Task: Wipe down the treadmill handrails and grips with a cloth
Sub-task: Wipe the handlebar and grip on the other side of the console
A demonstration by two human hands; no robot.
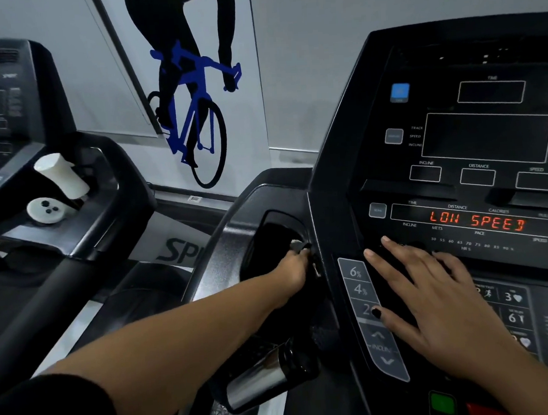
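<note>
Two arms outstretched, right hand (432, 297) flat, fingers spread on console (486, 136), left hand (294, 267) grip unclear.

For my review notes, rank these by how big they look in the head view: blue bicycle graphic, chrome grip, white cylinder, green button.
1. blue bicycle graphic
2. chrome grip, though it is close to the camera, which inflates it
3. white cylinder
4. green button

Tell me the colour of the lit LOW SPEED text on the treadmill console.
The LOW SPEED text is red-orange, on a black display strip; it shows clearest in the head view.
</note>
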